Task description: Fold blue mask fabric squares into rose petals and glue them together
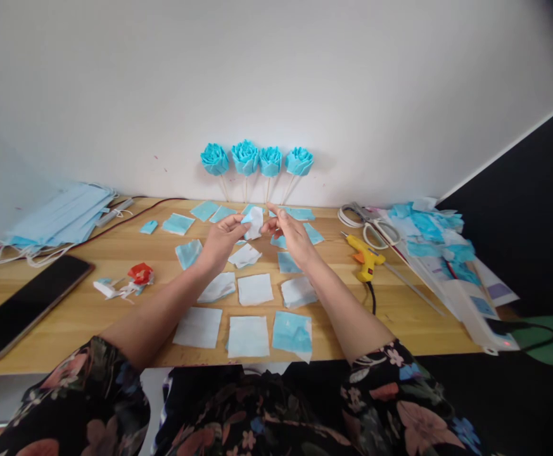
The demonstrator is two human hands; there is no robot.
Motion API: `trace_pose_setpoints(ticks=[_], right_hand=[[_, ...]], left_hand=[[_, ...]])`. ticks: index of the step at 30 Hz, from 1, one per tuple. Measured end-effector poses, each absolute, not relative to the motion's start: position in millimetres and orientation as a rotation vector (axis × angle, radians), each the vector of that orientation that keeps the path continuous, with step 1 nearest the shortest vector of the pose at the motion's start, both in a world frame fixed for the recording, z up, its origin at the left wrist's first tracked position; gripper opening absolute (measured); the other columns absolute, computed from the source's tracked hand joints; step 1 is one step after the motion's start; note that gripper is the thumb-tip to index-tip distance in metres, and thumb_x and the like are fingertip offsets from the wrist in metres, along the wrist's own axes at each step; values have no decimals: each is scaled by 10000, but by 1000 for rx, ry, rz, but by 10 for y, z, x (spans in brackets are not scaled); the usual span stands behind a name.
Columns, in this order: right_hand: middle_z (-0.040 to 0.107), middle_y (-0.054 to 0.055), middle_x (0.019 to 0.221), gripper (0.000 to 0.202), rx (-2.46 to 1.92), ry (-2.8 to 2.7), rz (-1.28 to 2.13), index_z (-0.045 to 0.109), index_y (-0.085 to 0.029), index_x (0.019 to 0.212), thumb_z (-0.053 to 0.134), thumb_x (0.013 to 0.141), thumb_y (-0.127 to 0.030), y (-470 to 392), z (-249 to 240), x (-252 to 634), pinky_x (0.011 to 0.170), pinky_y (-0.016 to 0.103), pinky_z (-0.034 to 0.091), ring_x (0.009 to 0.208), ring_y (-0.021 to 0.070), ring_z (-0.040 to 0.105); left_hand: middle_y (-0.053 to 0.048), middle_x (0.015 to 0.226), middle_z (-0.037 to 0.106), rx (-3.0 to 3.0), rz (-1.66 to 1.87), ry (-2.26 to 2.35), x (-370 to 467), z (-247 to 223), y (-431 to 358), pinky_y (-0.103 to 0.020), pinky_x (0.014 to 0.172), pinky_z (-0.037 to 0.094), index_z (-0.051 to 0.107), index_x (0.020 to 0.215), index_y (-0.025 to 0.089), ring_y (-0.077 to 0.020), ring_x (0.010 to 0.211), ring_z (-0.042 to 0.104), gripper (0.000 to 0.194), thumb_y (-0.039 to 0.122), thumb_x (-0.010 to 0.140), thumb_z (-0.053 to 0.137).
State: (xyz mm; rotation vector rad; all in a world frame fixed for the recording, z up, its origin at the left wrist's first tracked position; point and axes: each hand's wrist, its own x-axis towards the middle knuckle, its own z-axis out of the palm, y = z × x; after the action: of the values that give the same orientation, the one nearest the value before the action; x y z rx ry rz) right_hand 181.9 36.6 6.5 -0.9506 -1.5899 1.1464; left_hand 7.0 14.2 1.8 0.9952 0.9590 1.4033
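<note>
My left hand [226,237] pinches a small white-and-blue fabric piece [254,221] between thumb and fingers, held up over the middle of the table. Just to its right, my right hand [289,233] is apart from the piece, with its fingers spread and nothing visible in them. Below both hands lie several cut squares in rows, among them a white square [256,289] and a blue square [292,332]. Behind the hands, several blue fabric flowers [245,158] on thin sticks lean against the wall.
On the left are a pile of face masks [62,215], a phone [29,307] and red and white scraps [140,274]. At right lie a yellow glue gun [365,256], scissors [375,227], blue scraps [435,228] and a white power strip [480,316].
</note>
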Motion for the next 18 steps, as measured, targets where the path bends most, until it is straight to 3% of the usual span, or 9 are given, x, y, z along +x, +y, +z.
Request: trace_pose_setpoints(ticks=[6, 12, 18], right_hand=[[717, 45, 876, 762, -962, -1626, 1109, 561, -204, 1413, 369, 912, -745, 377, 45, 1815, 725, 297, 474, 843, 178, 614], [740, 55, 904, 764, -1011, -1777, 886, 538, -223, 1438, 352, 915, -748, 322, 107, 1812, 887, 370, 452, 904, 227, 630], [742, 49, 941, 777, -1062, -1801, 805, 444, -237, 1510, 405, 910, -729, 362, 66, 1876, 894, 379, 443, 902, 244, 619]], left_hand=[[-19, 749, 683, 1051, 1348, 941, 57, 17, 138, -271, 728, 450, 728, 806, 158, -131, 696, 573, 227, 350, 702, 789], [-9, 741, 675, 1128, 1333, 1009, 28, 58, 128, -262, 699, 421, 742, 778, 168, -123, 674, 522, 146, 300, 715, 743], [7, 689, 654, 1152, 1311, 1018, 12, 54, 142, -252, 637, 396, 744, 748, 182, -112, 628, 491, 112, 276, 688, 745]])
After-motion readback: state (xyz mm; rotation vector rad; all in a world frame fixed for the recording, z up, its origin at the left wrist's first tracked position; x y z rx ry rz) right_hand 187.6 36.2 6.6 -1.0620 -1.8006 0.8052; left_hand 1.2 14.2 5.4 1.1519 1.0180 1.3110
